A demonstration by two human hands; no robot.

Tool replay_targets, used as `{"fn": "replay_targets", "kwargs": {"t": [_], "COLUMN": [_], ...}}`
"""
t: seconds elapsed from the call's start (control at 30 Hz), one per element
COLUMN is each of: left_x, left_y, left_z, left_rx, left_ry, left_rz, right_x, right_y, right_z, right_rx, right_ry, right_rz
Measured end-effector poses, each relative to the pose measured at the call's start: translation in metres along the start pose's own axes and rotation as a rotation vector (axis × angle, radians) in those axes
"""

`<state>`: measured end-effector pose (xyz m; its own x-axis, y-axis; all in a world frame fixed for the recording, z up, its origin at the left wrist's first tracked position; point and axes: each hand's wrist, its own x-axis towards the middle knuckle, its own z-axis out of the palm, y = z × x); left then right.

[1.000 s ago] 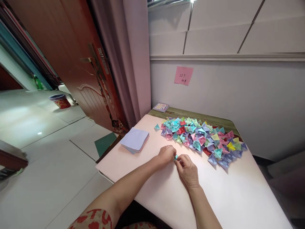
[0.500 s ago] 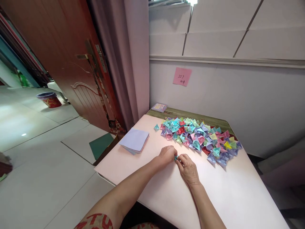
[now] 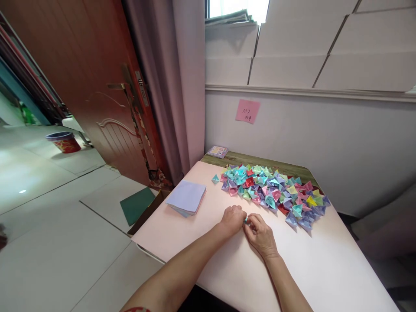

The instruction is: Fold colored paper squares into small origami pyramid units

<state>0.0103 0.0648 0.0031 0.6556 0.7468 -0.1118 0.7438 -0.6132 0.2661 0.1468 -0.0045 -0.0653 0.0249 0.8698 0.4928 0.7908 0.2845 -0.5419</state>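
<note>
Over the middle of the pale pink table top, my left hand (image 3: 233, 219) is closed around a small teal folded paper (image 3: 245, 220). My right hand (image 3: 260, 234) meets it from the right, thumb and fingers pinched at the same paper. Most of this paper is hidden by my fingers. Beyond my hands lies a big heap of folded paper pieces (image 3: 269, 186) in teal, purple, pink, red and yellow. One teal folded piece (image 3: 215, 178) sits apart at the heap's left end. To the left of my hands is a stack of square paper sheets (image 3: 187, 197), lilac on top.
A small pile of printed cards (image 3: 217, 151) lies at the table's back left corner. A pink note (image 3: 247, 111) is stuck on the wall. Left of the table are a wooden door (image 3: 97, 95), a purple curtain (image 3: 162, 86) and a red bucket (image 3: 66, 144).
The view has tilted up slightly, so everything sits a little lower. Both hands stay together on the teal paper, with only a small shift to the right.
</note>
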Motion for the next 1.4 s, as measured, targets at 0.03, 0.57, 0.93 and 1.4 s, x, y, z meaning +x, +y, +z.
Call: {"fn": "replay_targets", "kwargs": {"t": [0.03,0.57,0.93,1.4], "left_x": [0.0,-0.026,-0.021,-0.009], "left_y": [0.0,-0.009,-0.02,-0.017], "left_z": [0.0,0.004,0.002,-0.009], "left_rx": [-0.001,-0.068,-0.112,-0.067], "left_ry": [0.0,0.023,0.031,-0.034], "left_rz": [-0.001,-0.058,-0.031,-0.064], "right_x": [0.0,-0.002,-0.001,-0.003], "right_y": [0.0,0.002,0.009,-0.001], "right_z": [0.0,0.002,-0.001,-0.005], "right_rx": [-0.006,-0.074,-0.102,-0.049], "right_ry": [0.005,0.182,0.233,0.16], "right_rz": [-0.011,0.059,0.134,0.104]}}
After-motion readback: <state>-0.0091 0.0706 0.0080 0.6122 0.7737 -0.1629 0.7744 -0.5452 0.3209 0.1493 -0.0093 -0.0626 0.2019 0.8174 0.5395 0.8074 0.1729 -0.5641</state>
